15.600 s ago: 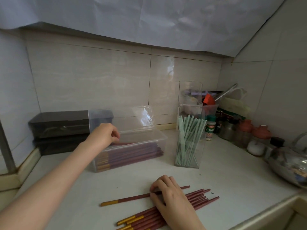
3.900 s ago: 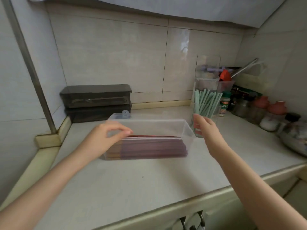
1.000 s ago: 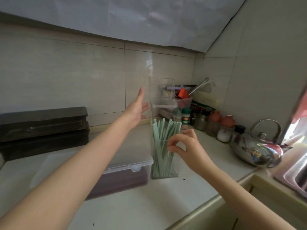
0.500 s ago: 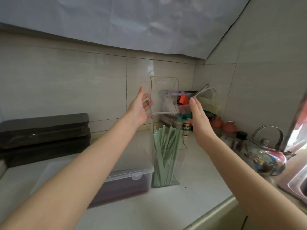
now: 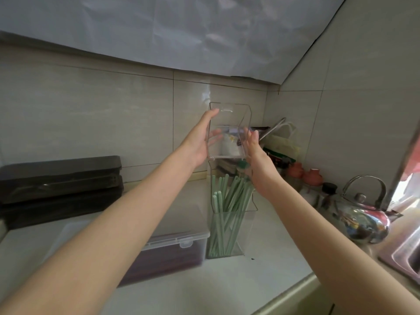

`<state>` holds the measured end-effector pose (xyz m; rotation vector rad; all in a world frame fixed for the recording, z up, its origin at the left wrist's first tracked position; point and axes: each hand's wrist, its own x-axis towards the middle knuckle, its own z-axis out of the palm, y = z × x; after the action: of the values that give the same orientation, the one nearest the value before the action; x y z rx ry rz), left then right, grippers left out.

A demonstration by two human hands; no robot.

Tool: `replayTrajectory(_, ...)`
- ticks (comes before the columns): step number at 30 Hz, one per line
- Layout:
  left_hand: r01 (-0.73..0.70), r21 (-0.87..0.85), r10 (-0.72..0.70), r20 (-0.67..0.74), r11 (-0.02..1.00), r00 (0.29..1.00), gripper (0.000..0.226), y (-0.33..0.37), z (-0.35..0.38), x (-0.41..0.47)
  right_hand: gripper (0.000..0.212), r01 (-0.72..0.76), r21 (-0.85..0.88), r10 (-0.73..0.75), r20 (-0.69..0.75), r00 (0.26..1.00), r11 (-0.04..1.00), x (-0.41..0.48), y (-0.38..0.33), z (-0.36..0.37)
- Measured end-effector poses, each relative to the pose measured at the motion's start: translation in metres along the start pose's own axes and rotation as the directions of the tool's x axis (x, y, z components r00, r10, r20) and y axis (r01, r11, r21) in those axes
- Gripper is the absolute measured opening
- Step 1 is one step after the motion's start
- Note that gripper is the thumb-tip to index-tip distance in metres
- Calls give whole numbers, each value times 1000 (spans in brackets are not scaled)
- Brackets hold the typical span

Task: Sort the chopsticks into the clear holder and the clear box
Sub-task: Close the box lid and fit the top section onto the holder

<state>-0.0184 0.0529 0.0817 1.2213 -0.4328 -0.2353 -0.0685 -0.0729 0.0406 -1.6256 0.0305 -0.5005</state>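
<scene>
The tall clear holder (image 5: 245, 233) stands on the counter with several pale green chopsticks (image 5: 223, 214) upright in it. Its clear hinged lid (image 5: 229, 123) is raised above it. My left hand (image 5: 200, 142) presses the lid's left side and my right hand (image 5: 255, 155) presses its right side, so both hold the lid between them. Left of the holder lies the clear box (image 5: 172, 248), lid closed and latched, with dark red chopsticks (image 5: 163, 260) inside; my left forearm hides much of it.
Two dark boxes (image 5: 61, 183) are stacked against the back wall at left. Jars, bottles and bags (image 5: 304, 173) crowd the back right corner, with a shiny metal kettle (image 5: 363, 219) in front of them. A sink edge (image 5: 406, 253) shows at far right.
Both hands have closed in on the holder's lid and now grip its sides. The view has shifted slightly; the holder and box stay in place.
</scene>
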Motion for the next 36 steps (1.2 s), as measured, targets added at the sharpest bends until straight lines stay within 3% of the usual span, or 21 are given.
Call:
replayTrajectory(3, -84, 60, 85, -8, 995, 996, 51, -8, -5, 2, 56, 73, -55, -72, 18, 997, 996, -5, 3, 0)
replayTrajectory(7, -200, 135, 189, 88, 970, 978, 57, -13, -13, -2, 48, 100, -47, -97, 63, 993, 994, -7, 6, -4)
replayTrajectory(16, -249, 164, 155, 438, 955, 885, 63, -2, -34, -37, 34, 102, 183, -57, -237, 970, 978, -4, 18, -10)
replayTrajectory(21, -401, 419, 261, 351, 815, 899, 50, -13, -31, -50, 31, 117, 83, -91, -271, 958, 990, -31, 33, -15)
replayTrajectory(24, -472, 435, 329, 365, 767, 871, 52, -18, -31, -57, 21, 142, -83, -162, -317, 935, 986, -63, 46, -21)
replayTrajectory(28, -501, 461, 351, 375, 733, 858, 56, -22, -31, -70, 19, 118, -296, -189, -221, 957, 948, -87, 68, -19)
replayTrajectory(33, -554, 635, 295, 474, 538, 829, 81, -41, -43, -86, 26, 125, -177, -161, -206, 965, 976, -99, 72, -16)
replayTrajectory(36, -541, 641, 287, 464, 545, 838, 80, -49, -54, -88, 34, 132, -95, -150, -217, 965, 987, -103, 72, -21)
